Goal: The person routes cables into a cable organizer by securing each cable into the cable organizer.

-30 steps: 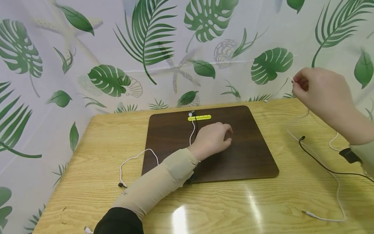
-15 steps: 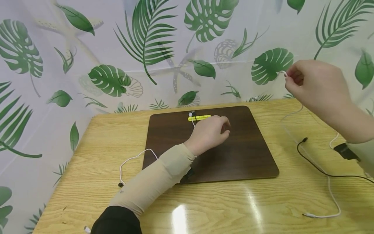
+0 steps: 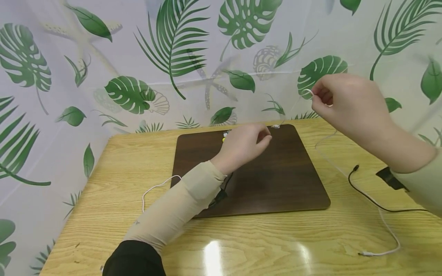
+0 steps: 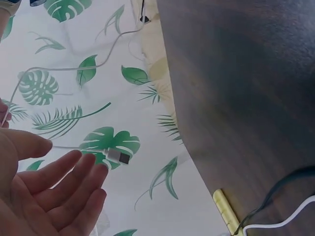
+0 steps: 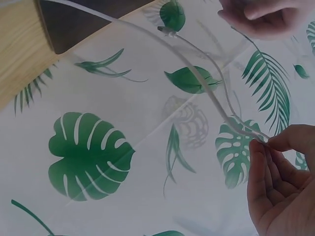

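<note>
Leaf-print cloth (image 3: 134, 46) up behind tabletop (image 3: 255, 241). Dark board (image 3: 276, 172) flat on it, nr cloth. R hand (image 3: 352, 109) raised in front of cloth, thumb + forefinger pinching wh. cable (image 5: 201, 78). L hand (image 3: 239, 147) over board, loosely open, fingers relaxed. Wh. cable loops out from pinch; rest trails down onto tabletop, R of board. Blk cable (image 3: 386, 210) lies there too, crossing it. Yellow clip (image 4: 225, 209) on board's far side, mostly hidden behind L hand in head view. Wh. plug (image 4: 117, 157) dangles nr L fingertips.
</note>
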A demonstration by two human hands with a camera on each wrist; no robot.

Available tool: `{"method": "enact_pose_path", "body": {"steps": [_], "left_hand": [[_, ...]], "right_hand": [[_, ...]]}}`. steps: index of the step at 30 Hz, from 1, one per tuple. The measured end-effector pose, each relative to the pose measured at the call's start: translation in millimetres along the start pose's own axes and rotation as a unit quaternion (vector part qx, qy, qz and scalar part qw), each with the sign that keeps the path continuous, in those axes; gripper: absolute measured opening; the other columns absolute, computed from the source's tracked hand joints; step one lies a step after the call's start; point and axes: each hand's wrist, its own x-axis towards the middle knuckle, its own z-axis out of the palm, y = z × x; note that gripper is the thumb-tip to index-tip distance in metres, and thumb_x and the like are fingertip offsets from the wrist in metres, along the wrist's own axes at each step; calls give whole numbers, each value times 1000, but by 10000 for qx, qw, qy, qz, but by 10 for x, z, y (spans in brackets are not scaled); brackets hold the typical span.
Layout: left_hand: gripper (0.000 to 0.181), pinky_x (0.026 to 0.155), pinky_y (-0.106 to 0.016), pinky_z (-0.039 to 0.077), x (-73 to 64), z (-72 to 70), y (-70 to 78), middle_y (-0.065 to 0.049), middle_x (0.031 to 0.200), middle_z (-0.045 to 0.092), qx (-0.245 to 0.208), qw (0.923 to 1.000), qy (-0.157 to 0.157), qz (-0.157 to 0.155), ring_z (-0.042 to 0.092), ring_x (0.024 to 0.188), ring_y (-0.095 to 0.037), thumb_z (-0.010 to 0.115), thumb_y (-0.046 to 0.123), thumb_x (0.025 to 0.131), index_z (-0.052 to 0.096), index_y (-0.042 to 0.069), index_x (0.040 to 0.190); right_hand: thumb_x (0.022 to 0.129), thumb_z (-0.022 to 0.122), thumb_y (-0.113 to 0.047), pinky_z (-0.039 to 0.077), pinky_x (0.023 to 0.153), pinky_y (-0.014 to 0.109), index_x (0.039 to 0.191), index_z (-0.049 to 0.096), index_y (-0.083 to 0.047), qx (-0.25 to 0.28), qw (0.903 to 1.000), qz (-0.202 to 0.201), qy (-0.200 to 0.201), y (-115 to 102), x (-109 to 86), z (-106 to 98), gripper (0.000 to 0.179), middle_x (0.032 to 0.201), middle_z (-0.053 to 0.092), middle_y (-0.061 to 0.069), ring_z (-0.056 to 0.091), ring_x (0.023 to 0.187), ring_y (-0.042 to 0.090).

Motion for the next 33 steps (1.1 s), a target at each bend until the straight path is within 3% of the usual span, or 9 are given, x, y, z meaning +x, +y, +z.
{"method": "enact_pose_path", "body": {"steps": [8,15,25,29,33], "left_hand": [[30,67,-26,44,74,-71,5,4,79,62,-561,9984,35,9,56,72,-12,51,31,113,71,17,96],[42,82,-31,56,100,-114,-18,-1,103,79,-1425,9890,-59,-391,71,93,-12,40,36,115,76,15,109],[53,83,-33,55,89,-126,-86,-5,101,79,-2280,9696,-75,-884,75,95,-24,32,43,116,74,10,123],[52,81,-31,54,96,-129,-100,-4,98,79,-2374,9670,-49,-921,75,93,-23,34,42,116,75,11,112],[52,81,-28,52,96,-139,-111,-7,98,78,-2693,9581,-25,-979,73,90,-21,38,43,115,75,9,101]], "right_hand": [[90,69,0,57,65,50,94,74,2,64,9984,-528,211,-185,12,99,7,85,76,19,73,73,32],[87,74,3,56,62,46,91,72,1,275,9933,-1042,414,-362,-40,211,4,80,74,15,69,70,28],[82,70,7,47,52,38,86,69,-2,240,9826,-1727,638,-518,-153,372,10,71,62,8,56,59,25],[81,70,6,42,47,36,85,66,-5,145,9797,-1873,703,-551,-200,425,13,69,59,6,54,56,24],[79,71,7,42,44,36,84,64,-6,54,9759,-2059,718,-596,-236,474,16,71,60,6,55,56,24]]}}
